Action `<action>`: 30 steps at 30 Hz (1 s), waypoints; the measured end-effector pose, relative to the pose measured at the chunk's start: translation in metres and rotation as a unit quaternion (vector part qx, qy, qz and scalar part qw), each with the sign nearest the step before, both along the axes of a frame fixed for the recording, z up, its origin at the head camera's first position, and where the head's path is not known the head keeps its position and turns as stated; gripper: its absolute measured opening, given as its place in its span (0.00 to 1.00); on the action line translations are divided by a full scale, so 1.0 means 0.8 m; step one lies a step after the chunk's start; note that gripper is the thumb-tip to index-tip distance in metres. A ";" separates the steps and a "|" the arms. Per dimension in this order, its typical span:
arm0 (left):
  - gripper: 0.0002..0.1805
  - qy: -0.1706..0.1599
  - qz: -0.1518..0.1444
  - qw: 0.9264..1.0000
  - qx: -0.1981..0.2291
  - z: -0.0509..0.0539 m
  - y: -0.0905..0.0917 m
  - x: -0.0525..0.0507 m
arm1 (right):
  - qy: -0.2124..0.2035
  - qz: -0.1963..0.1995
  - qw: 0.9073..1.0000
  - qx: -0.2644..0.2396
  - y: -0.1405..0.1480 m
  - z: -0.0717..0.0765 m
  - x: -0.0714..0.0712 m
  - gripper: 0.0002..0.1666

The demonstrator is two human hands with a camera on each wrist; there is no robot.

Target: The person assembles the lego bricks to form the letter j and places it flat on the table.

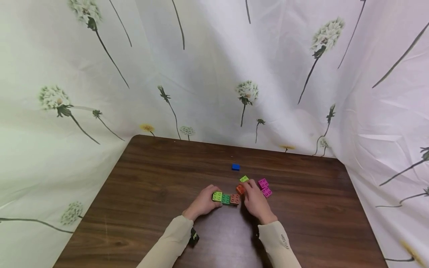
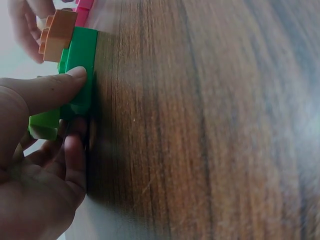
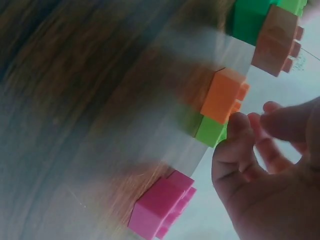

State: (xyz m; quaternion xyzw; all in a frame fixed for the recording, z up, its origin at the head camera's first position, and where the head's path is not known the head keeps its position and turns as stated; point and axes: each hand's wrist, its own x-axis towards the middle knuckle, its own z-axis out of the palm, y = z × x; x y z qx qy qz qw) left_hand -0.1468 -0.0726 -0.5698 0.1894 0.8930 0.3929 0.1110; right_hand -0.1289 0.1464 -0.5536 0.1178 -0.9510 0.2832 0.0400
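Observation:
My left hand [image 1: 205, 201] grips the left end of a joined block piece, its thumb pressed on the green block [image 2: 82, 55]. A lime block [image 1: 217, 196] and a brown-orange block [image 1: 234, 199] sit raised at the two ends, with green [image 1: 226, 199] showing between them. My right hand [image 1: 256, 201] is beside a loose orange block [image 1: 240, 189], fingers bent and holding nothing visible in the right wrist view. A lime block [image 1: 244, 179] lies just behind the orange one.
Two magenta blocks [image 1: 264, 187] lie to the right of my right hand. A blue block [image 1: 235, 167] lies farther back on the brown table [image 1: 161, 175]. A flower-patterned cloth [image 1: 207, 74] hangs behind the table's back edge.

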 end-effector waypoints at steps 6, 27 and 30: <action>0.18 -0.006 0.001 1.000 0.000 0.001 0.000 0.001 | -0.012 0.044 0.999 0.019 0.003 -0.008 -0.005 0.23; 0.17 -0.017 0.008 1.000 0.005 0.000 0.001 0.004 | -0.111 0.037 0.991 0.058 0.015 -0.005 0.000 0.21; 0.17 -0.016 0.007 1.000 0.004 -0.001 0.001 0.002 | -0.109 0.037 0.992 0.051 0.017 -0.006 0.000 0.21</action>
